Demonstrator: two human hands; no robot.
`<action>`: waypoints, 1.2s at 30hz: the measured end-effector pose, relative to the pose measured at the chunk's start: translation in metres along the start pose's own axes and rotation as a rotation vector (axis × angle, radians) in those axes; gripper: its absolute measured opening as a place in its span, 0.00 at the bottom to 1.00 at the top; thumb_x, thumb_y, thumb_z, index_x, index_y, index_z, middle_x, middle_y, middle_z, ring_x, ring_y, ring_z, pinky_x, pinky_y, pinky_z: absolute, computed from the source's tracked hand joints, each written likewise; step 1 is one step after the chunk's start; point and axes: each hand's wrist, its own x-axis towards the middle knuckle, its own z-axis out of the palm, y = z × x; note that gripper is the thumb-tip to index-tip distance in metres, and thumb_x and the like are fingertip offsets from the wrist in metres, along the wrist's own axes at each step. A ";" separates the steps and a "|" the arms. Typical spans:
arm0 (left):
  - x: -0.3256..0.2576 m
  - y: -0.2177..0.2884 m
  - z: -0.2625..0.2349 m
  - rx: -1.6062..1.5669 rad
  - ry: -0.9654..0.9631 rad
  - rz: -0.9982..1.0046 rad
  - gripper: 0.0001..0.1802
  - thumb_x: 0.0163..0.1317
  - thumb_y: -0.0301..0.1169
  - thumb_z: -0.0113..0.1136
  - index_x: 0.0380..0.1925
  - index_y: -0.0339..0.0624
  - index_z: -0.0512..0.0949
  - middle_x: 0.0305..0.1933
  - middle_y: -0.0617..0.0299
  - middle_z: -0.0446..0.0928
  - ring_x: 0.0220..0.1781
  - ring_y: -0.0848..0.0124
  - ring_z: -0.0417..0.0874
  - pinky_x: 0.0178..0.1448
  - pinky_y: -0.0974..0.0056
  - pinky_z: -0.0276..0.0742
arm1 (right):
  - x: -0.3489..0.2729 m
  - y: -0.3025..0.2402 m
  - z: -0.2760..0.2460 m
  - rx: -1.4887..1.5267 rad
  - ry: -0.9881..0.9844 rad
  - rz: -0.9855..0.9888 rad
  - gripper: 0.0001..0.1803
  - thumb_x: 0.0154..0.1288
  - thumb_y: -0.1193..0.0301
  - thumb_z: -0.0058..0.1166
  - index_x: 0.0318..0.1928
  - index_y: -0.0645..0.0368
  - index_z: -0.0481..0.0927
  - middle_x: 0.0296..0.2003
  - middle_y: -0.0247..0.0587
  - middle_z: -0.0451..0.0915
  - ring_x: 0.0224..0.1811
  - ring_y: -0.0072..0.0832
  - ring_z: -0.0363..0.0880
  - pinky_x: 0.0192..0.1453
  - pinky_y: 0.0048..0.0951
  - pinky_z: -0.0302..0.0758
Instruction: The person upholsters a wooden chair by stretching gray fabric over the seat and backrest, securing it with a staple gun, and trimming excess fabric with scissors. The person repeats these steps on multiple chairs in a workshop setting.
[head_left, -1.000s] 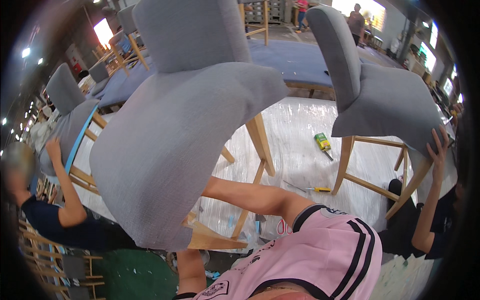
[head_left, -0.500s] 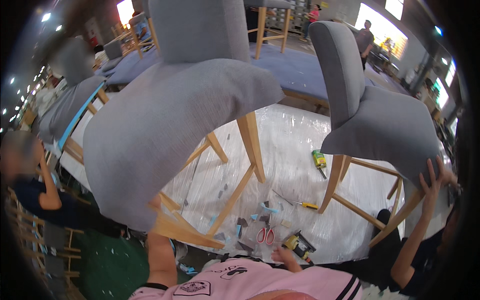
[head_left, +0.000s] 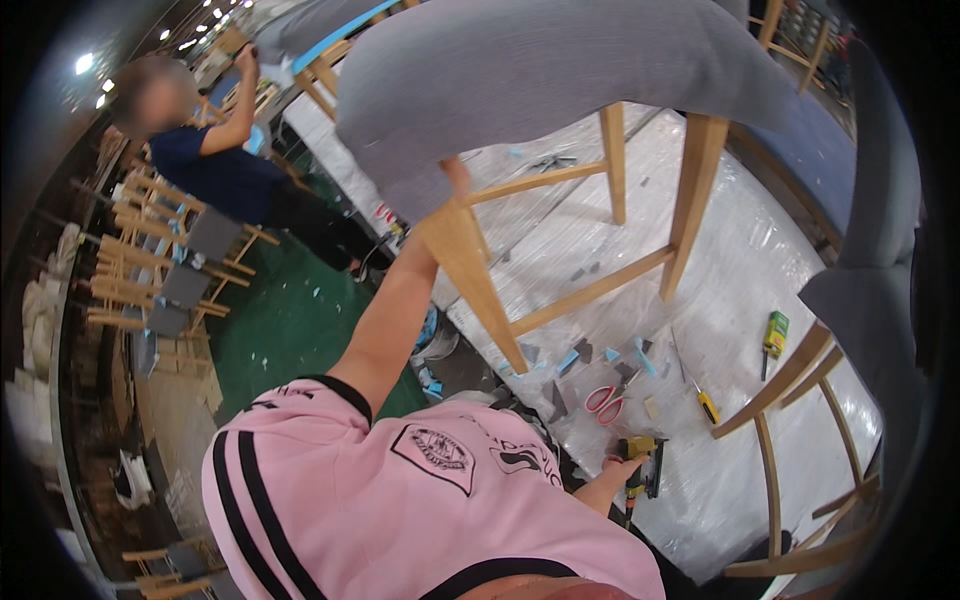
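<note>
A grey upholstered chair (head_left: 560, 70) with pale wooden legs stands in front of me, its loose fabric hanging over the seat's edge. My left hand (head_left: 457, 182) grips the chair where the near leg (head_left: 475, 285) meets the seat; part of the hand is behind the leg and fabric. Low on the table, my right hand (head_left: 622, 472) is closed round a yellow and black staple gun (head_left: 638, 447). Red-handled scissors (head_left: 604, 404) lie just beyond it, among blue and dark scraps (head_left: 567, 362).
The plastic-covered table (head_left: 720, 300) also bears a yellow-handled screwdriver (head_left: 708, 407) and a green and yellow box (head_left: 776, 330). A second grey chair (head_left: 870, 290) stands at right. A co-worker (head_left: 225, 170) stands at left, beside stacked chair frames (head_left: 165, 265) on the green floor.
The view has swung left, so things sit farther right. My right hand, beside the staple gun before, has taken hold of it. My left hand stays on the chair.
</note>
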 end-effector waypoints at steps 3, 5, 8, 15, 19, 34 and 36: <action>-0.006 -0.006 -0.007 0.042 -0.002 -0.014 0.31 0.72 0.32 0.55 0.71 0.33 0.59 0.70 0.41 0.68 0.72 0.52 0.70 0.75 0.50 0.64 | 0.008 0.002 0.006 0.066 -0.007 -0.137 0.31 0.49 0.33 0.68 0.36 0.44 0.79 0.26 0.26 0.74 0.20 0.22 0.64 0.24 0.24 0.59; -0.009 -0.007 -0.005 0.054 -0.004 -0.019 0.32 0.72 0.32 0.55 0.71 0.33 0.59 0.71 0.42 0.68 0.72 0.52 0.70 0.75 0.50 0.64 | 0.013 -0.013 0.005 0.158 -0.051 -0.195 0.27 0.51 0.37 0.68 0.32 0.45 0.79 0.24 0.28 0.71 0.22 0.24 0.67 0.27 0.25 0.62; -0.006 -0.006 0.007 0.046 -0.020 -0.010 0.32 0.72 0.33 0.56 0.72 0.34 0.59 0.71 0.42 0.68 0.72 0.52 0.70 0.75 0.50 0.64 | -0.008 -0.052 -0.003 0.185 -0.222 -0.188 0.25 0.53 0.42 0.68 0.37 0.49 0.80 0.30 0.32 0.76 0.31 0.23 0.72 0.30 0.25 0.65; -0.007 -0.008 0.010 0.056 -0.028 -0.016 0.33 0.72 0.34 0.56 0.72 0.34 0.58 0.71 0.42 0.67 0.73 0.52 0.70 0.75 0.50 0.64 | -0.215 -0.010 0.066 0.342 -0.968 -0.359 0.36 0.67 0.50 0.59 0.68 0.57 0.71 0.58 0.46 0.80 0.57 0.33 0.80 0.57 0.35 0.80; -0.007 -0.008 0.006 0.063 -0.048 -0.003 0.34 0.72 0.34 0.57 0.73 0.35 0.57 0.72 0.43 0.67 0.73 0.52 0.69 0.75 0.50 0.63 | -0.260 0.003 0.159 0.373 -1.047 -0.498 0.35 0.73 0.52 0.53 0.73 0.57 0.64 0.64 0.49 0.75 0.64 0.36 0.78 0.68 0.44 0.74; -0.004 -0.006 0.003 0.054 -0.108 0.015 0.37 0.72 0.36 0.59 0.74 0.37 0.55 0.73 0.44 0.65 0.73 0.53 0.68 0.75 0.50 0.62 | -0.518 0.126 0.283 -0.667 -2.046 -1.213 0.31 0.67 0.68 0.61 0.69 0.61 0.69 0.69 0.50 0.67 0.71 0.39 0.69 0.71 0.39 0.68; -0.004 -0.005 0.004 0.052 -0.107 0.017 0.37 0.72 0.36 0.59 0.74 0.37 0.55 0.73 0.44 0.65 0.73 0.53 0.68 0.75 0.50 0.62 | -0.521 0.135 0.289 -0.697 -2.090 -1.231 0.35 0.67 0.67 0.59 0.72 0.61 0.66 0.70 0.51 0.66 0.72 0.39 0.68 0.73 0.39 0.68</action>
